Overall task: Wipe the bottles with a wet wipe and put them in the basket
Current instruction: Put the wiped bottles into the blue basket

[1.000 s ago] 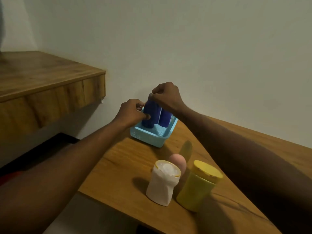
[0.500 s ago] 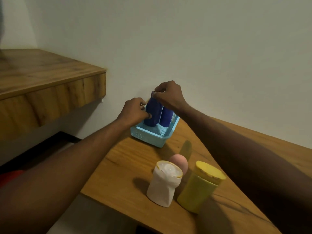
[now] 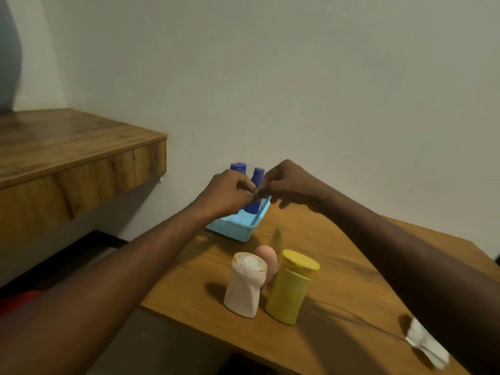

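Observation:
A light blue basket [image 3: 238, 230] sits at the table's far corner by the wall. Dark blue bottles [image 3: 258, 174] stand upright in it, partly hidden by my hands. My left hand [image 3: 227, 192] and my right hand [image 3: 290, 185] meet fingertip to fingertip just in front of the bottles, above the basket. They pinch a small pale scrap between them, apparently the wet wipe [image 3: 255, 192], which is mostly hidden. Nearer me stand a cream bottle [image 3: 244, 286], a yellow bottle [image 3: 290, 290] and, behind them, a pink bottle [image 3: 267, 259].
The wooden table [image 3: 338, 280] has its near edge just below the standing bottles. A white object [image 3: 424, 345] with a thin cable lies at the table's right front. A higher wooden shelf [image 3: 67, 158] juts out at the left. The wall is right behind the basket.
Both hands have let go of the blue bottle, which now stands in the basket. They have drawn back towards me and come together fingertip to fingertip.

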### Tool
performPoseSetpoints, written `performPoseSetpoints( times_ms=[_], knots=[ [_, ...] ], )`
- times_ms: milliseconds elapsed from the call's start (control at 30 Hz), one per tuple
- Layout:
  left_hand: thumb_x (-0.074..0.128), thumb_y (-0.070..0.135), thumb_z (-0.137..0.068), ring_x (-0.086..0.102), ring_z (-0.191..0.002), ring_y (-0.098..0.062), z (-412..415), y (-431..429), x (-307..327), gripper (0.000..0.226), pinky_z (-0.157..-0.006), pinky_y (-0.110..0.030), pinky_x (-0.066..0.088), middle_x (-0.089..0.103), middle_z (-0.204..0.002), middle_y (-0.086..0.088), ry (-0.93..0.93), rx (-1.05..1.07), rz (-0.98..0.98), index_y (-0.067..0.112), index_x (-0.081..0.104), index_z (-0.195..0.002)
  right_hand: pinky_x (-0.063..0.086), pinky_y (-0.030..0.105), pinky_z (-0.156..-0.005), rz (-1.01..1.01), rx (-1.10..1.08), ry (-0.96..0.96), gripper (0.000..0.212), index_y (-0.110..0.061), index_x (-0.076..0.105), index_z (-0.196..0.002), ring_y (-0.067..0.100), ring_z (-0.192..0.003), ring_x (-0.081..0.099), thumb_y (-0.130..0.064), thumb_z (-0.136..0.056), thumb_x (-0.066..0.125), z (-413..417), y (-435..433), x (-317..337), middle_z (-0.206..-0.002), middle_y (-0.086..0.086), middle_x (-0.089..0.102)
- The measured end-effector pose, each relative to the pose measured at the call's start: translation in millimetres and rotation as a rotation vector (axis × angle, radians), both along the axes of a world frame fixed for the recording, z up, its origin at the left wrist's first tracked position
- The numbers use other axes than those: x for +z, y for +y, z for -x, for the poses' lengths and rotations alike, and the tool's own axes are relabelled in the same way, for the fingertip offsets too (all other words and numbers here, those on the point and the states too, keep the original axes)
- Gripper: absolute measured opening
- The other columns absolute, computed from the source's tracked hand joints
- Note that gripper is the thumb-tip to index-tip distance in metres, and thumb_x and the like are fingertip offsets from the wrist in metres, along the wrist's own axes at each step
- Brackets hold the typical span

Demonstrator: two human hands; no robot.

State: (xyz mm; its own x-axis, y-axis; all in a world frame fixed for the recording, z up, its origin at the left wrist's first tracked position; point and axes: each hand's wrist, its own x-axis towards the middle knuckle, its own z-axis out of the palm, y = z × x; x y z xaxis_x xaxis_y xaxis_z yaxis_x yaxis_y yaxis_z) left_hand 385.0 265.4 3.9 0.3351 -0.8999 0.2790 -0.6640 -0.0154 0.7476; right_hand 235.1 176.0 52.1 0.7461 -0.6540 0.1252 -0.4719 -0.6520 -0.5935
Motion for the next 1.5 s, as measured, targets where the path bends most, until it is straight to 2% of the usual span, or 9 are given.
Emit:
performPoseSetpoints(
  times_ms=[67,167,367,467,667,800,1000,1333,1500],
  knots=[
    [0.074,0.017,-0.091,0.065,-0.093,-0.012,16.6,9.9,6.9,0.015,-0.085,-0.031,0.056,0.073,-0.100,0.005,-0.065,-0.072,-0.105,0.018,0.079,-0.105,0.056,0.023,-0.058,-0.033,-0.012,0.071,0.020,-0.005,0.077,-0.095,0.021,-0.085,0.073,-0.023,-0.086,0.077,17.4,10.4,-0.4,-0.091,0.010,0.076],
    [0.072,0.018,-0.093,0.062,-0.101,-0.015,37.9,21.0,10.6,0.017,-0.085,-0.027,0.048,0.069,-0.103,0.005,-0.173,-0.133,-0.228,0.018,0.078,-0.109,0.061,0.027,-0.062,-0.001,-0.033,0.153,0.023,-0.007,0.076,-0.100,0.020,-0.083,0.072,-0.025,-0.086,0.078,36.1,24.4,-5.0,-0.093,0.010,0.075],
    [0.075,0.018,-0.091,0.064,-0.111,-0.019,53.5,28.4,1.5,0.035,-0.099,-0.030,0.053,0.066,-0.124,0.001,-0.175,-0.085,-0.311,0.020,0.071,-0.126,0.064,0.029,-0.066,0.122,-0.138,0.288,0.026,-0.011,0.076,-0.104,0.017,-0.075,0.075,-0.028,-0.084,0.081,42.2,39.8,-28.1,-0.091,0.005,0.076],
    [0.077,0.019,-0.090,0.065,-0.108,-0.018,49.7,29.3,-2.4,0.034,-0.095,-0.030,0.056,0.067,-0.123,-0.002,-0.107,-0.093,-0.317,0.018,0.071,-0.123,0.063,0.025,-0.063,0.091,-0.165,0.226,0.019,-0.008,0.074,-0.105,0.014,-0.070,0.075,-0.015,-0.088,0.078,40.7,40.8,-35.7,-0.090,0.006,0.076],
    [0.077,0.023,-0.090,0.065,-0.090,-0.012,28.8,23.2,2.9,0.027,-0.066,-0.018,0.051,0.068,-0.107,0.002,-0.070,-0.082,-0.278,0.014,0.073,-0.115,0.056,0.020,-0.050,0.167,-0.157,0.120,0.006,-0.012,0.073,-0.093,0.010,-0.058,0.068,-0.013,-0.087,0.075,33.2,32.2,-19.2,-0.084,0.005,0.074],
    [0.078,0.019,-0.087,0.071,-0.098,-0.022,8.8,6.2,7.5,0.014,-0.084,-0.040,0.064,0.075,-0.102,-0.005,-0.027,-0.067,-0.230,0.012,0.080,-0.100,0.052,0.025,-0.056,0.309,-0.159,-0.044,0.011,-0.017,0.078,-0.090,0.012,-0.072,0.066,-0.013,-0.080,0.074,16.3,16.1,6.6,-0.086,-0.001,0.071],
    [0.082,0.024,-0.084,0.068,-0.100,-0.025,-22.2,-27.7,4.5,0.022,-0.091,-0.043,0.060,0.072,-0.107,-0.006,-0.054,0.049,-0.181,0.013,0.078,-0.103,0.054,0.025,-0.067,0.368,-0.117,-0.125,0.026,-0.013,0.079,-0.102,0.014,-0.086,0.068,-0.009,-0.080,0.065,-32.5,-25.0,9.8,-0.096,-0.001,0.074],
    [0.081,0.017,-0.082,0.069,-0.089,-0.021,-59.7,-67.9,-40.7,0.018,-0.083,-0.037,0.057,0.075,-0.095,-0.011,-0.024,0.117,-0.192,0.004,0.078,-0.095,0.063,0.036,-0.069,0.314,-0.177,-0.053,0.020,-0.017,0.078,-0.090,0.017,-0.077,0.069,-0.011,-0.077,0.064,-81.9,-69.4,-48.3,-0.087,0.000,0.074],
    [0.081,0.015,-0.082,0.068,-0.085,-0.018,-58.5,-75.1,-54.4,0.017,-0.075,-0.028,0.054,0.074,-0.093,-0.009,-0.009,0.093,-0.184,0.005,0.077,-0.095,0.047,0.023,-0.058,0.316,-0.162,-0.055,0.020,-0.014,0.077,-0.094,0.015,-0.076,0.064,-0.009,-0.080,0.064,-77.7,-75.2,-65.2,-0.087,-0.001,0.072]
  ],
)
